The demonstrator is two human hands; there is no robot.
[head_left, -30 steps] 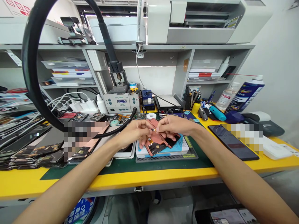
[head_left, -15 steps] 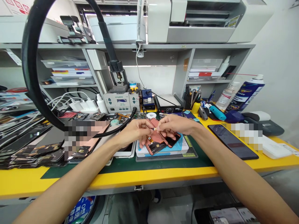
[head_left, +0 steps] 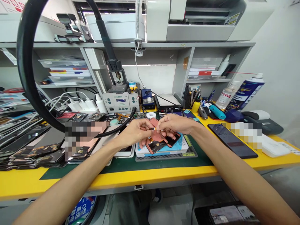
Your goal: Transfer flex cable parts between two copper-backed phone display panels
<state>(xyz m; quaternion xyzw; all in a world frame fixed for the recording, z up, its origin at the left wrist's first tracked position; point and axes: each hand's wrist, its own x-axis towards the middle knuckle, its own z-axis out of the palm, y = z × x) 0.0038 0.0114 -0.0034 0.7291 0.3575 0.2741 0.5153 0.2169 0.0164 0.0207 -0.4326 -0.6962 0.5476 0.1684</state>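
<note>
A pinkish phone screen panel (head_left: 157, 145) with a dark lower part lies tilted over a blue-and-white box (head_left: 181, 147). My left hand (head_left: 138, 132) is at its left side, fingers closed around its edge and near a small flex cable at its middle. My right hand (head_left: 172, 125) pinches that small dark cable end (head_left: 153, 128) from the right, its other fingers curled over the panel. A second dark phone panel (head_left: 172, 141) sticks out to the right, under my right fingers. The box rests on a grey mat.
Stacked phone parts (head_left: 35, 150) fill the left side, with a black hose (head_left: 21, 62) looping above. Behind stand a grey soldering station (head_left: 120, 101) and a heating plate (head_left: 167, 101). A black phone (head_left: 232, 140), a spray can (head_left: 246, 92) and a bottle are at right.
Both hands have stayed at the panel, with only slight finger movement around the cable. The whole view has shifted slightly.
</note>
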